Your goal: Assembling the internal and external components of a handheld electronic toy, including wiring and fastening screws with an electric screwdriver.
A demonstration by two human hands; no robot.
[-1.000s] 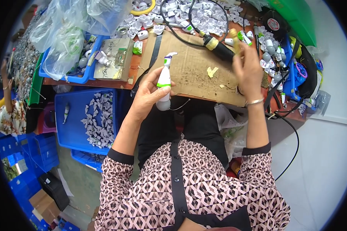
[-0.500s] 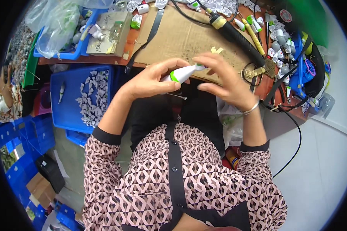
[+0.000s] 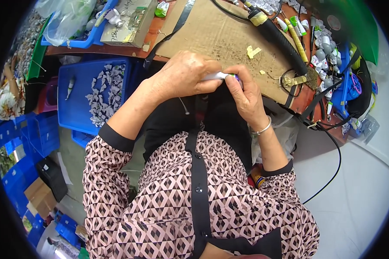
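Note:
My left hand (image 3: 183,74) is closed around a white, tapered plastic piece (image 3: 213,77) in front of my body. Most of the piece is hidden in that fist; only its narrow white end shows. At this end, the thumb and fingers of my right hand (image 3: 247,93) pinch a small purple and white tip (image 3: 234,77). I cannot tell whether the tip is a separate part. Both hands are close together, above my lap and the near edge of a cardboard sheet (image 3: 220,36).
A soldering-iron-like black tool (image 3: 285,47) and a yellow stick (image 3: 298,41) lie at the right. Beyond them are grey bulbs and white parts (image 3: 325,54). A blue tray (image 3: 69,114) of small white pieces sits lower left. A carton (image 3: 129,26) stands upper left.
My left hand has turned over and wrapped round the white piece, hiding its green band. The right hand has moved in from loosely spread fingers to a pinch at the narrow tip.

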